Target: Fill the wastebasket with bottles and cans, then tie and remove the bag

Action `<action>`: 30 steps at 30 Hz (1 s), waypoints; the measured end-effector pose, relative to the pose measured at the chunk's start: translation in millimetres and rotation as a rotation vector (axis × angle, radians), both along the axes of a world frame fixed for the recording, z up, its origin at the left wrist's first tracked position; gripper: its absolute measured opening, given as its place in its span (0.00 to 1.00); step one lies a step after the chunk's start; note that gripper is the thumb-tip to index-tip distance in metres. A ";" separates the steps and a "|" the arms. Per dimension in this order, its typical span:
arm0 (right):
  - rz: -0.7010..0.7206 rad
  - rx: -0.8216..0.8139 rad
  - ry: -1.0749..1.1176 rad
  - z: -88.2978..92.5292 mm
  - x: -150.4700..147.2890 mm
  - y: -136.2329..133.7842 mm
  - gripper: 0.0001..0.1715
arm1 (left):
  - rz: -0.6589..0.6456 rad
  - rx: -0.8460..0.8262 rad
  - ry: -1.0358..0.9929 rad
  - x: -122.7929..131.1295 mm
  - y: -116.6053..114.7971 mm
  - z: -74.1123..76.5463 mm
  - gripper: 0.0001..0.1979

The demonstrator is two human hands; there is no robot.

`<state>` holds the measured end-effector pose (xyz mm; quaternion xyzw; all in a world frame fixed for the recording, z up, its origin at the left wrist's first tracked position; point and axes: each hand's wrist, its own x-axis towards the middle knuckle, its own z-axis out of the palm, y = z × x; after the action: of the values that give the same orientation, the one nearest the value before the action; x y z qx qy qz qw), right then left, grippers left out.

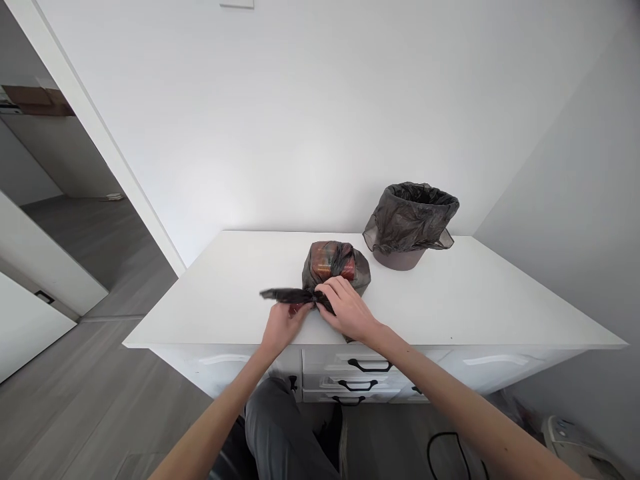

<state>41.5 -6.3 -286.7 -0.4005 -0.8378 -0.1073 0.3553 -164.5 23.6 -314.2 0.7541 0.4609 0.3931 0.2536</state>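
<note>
A filled black plastic bag [325, 261], thin enough to show reddish items inside, rests near the middle of the white cabinet top. Its gathered neck is twisted together on the side facing me. My left hand [284, 325] pinches the gathered plastic from the left, and a loose dark end sticks out leftward above it. My right hand [349, 308] has its fingers closed on the same gathered part from the right. Both sets of fingertips nearly meet there, and they hide part of the twist.
Behind and to the right stands a small trash bin [400, 260] lined with a dark bag [411, 223]. The white cabinet top [500, 300] runs against the wall, with black-handled drawers [357, 385] below. A doorway opens at left; a pale appliance [575, 440] sits on the floor at lower right.
</note>
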 end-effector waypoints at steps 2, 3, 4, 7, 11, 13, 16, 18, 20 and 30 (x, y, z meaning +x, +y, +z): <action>0.034 -0.026 -0.034 11.6 3.4 -3.1 0.15 | 0.006 0.020 -0.014 -0.1 -0.6 1.9 0.14; 0.049 -0.032 -0.054 17.9 5.0 -4.9 0.16 | 0.003 0.032 -0.023 0.0 -1.2 3.1 0.13; 0.061 -0.035 -0.073 24.2 6.7 -6.9 0.17 | -0.003 0.042 -0.033 0.2 -2.0 4.3 0.12; 0.061 -0.035 -0.123 42.4 13.4 -13.8 0.17 | 0.003 0.036 -0.040 1.1 -4.5 7.6 0.09; 0.019 -0.024 -0.198 56.8 29.9 -23.4 0.11 | 0.080 0.011 -0.046 0.6 -5.2 8.9 0.04; 0.018 -0.027 -0.207 58.3 40.2 -27.8 0.08 | 0.125 0.004 -0.066 -1.0 -4.1 8.8 0.04; 0.003 -0.060 -0.077 56.3 52.0 -34.4 0.10 | 0.189 -0.001 -0.105 -3.4 -2.3 9.5 0.06; -0.041 -0.099 0.120 54.1 55.0 -38.7 0.12 | 0.211 0.011 -0.127 -3.2 -2.7 11.5 0.08; -0.084 -0.154 0.322 52.5 54.1 -42.5 0.14 | 0.190 0.050 -0.140 -0.6 -5.6 15.2 0.10; -0.120 -0.301 0.780 53.2 58.6 -53.1 0.21 | 0.163 0.003 -0.259 0.6 -17.8 38.1 0.14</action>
<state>100.0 -59.4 -233.4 -0.5067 -0.6219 0.1554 0.5765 -163.9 5.8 -276.1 0.6578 0.4833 0.5070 0.2769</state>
